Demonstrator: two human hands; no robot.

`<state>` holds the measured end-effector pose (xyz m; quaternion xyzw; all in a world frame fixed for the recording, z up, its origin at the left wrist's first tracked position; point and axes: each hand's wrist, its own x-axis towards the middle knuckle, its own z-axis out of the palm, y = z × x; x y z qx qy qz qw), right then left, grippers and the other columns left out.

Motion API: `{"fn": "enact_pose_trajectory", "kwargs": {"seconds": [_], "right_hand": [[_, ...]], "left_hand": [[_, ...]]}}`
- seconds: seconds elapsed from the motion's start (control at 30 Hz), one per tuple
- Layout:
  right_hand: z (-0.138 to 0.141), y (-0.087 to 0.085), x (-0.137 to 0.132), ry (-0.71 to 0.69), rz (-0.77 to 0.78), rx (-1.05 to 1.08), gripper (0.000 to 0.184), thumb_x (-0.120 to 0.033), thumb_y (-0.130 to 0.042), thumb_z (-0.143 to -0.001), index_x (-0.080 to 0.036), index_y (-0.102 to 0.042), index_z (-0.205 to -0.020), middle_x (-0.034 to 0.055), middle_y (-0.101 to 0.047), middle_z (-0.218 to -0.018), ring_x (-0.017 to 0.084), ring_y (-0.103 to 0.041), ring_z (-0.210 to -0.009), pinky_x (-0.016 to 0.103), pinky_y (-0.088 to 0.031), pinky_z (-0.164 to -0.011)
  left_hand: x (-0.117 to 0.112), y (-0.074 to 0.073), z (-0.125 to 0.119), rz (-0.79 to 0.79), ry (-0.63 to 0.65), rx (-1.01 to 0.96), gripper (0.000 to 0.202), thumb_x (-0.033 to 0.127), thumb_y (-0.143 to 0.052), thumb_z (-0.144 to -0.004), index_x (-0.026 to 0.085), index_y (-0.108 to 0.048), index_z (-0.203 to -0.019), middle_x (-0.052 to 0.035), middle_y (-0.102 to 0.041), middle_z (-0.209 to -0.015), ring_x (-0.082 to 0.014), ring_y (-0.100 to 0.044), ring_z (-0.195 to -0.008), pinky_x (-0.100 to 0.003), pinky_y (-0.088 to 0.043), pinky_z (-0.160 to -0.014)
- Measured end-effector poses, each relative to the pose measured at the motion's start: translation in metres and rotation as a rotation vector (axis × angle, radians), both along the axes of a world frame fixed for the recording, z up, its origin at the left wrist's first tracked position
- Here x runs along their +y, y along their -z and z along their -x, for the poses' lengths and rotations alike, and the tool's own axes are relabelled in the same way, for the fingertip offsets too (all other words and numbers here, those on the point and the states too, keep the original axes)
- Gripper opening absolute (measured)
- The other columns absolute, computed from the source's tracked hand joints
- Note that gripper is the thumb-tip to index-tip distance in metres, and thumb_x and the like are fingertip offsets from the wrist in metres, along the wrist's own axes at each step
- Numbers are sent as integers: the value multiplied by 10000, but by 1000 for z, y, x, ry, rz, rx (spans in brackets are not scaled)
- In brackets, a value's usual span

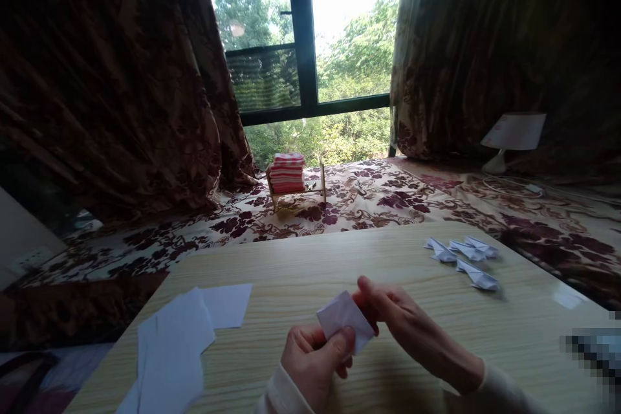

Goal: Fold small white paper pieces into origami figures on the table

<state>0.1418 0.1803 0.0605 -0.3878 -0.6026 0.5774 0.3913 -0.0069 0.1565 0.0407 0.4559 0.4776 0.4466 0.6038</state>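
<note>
Above the table, the left hand pinches the paper, and whether the right hand beside it pinches too I cannot tell; folding seems the step in hand, the next move likely calling for aligned edges.

The table looks like smooth, pale-grained wood, glossy where light catches it by the right edge. Matt white paper forms the sheets along its left edge, the folded square above its middle and the creased shapes at its far right corner. Beyond its far edge lies patterned cloth
</note>
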Motion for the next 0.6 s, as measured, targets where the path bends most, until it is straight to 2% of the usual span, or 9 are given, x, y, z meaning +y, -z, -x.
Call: {"fn": "enact_pose_trajectory", "kwargs": {"seconds": [0.07,0.2,0.37,0.47,0.53,0.6], "right_hand": [[-5,-5,2,13,-49,-63,450,-517,-432,-826,-144,-512,-588,-17,-439,-545,101,-396,-528,228,-317,-500],[-10,-12,2,-36,-4,-115,290,-416,-568,-762,-136,-571,-688,-36,-439,-573,86,-346,-530,214,-274,-484],[-10,-14,1,15,-6,-124,275,-388,-573,-757,-142,-553,-636,-51,-410,-535,78,-330,-511,209,-257,-470],[-10,-13,0,28,-25,-113,293,-409,-588,-750,-144,-556,-627,-55,-411,-526,76,-327,-503,206,-262,-466],[-8,-12,-1,45,-26,-73,320,-443,-592,-747,-149,-547,-627,-56,-415,-523,78,-339,-503,206,-273,-469],[-7,-10,-2,45,-10,-31,333,-464,-604,-737,-151,-543,-639,-53,-430,-531,82,-367,-516,206,-292,-479]], "left_hand": [[3,2,1,28,-77,-46,460,543,-734,-507,101,-629,-432,-3,-490,-411,-74,-421,-390,-219,-332,-429],[6,1,3,80,-132,-123,422,505,-777,-453,102,-652,-468,5,-513,-414,-76,-434,-378,-228,-368,-432],[10,-10,9,-21,-184,-115,425,480,-781,-464,125,-736,-693,-23,-629,-544,-92,-473,-480,-217,-373,-480],[12,-11,12,-84,-201,-50,388,463,-776,-488,119,-737,-663,-14,-610,-492,-88,-457,-476,-210,-347,-477],[12,-8,12,-33,-183,-72,370,446,-789,-473,108,-726,-610,-16,-599,-470,-85,-458,-459,-210,-343,-473],[11,-5,10,67,-177,-163,388,431,-811,-432,110,-725,-633,-33,-635,-525,-101,-498,-481,-220,-372,-492]]}}
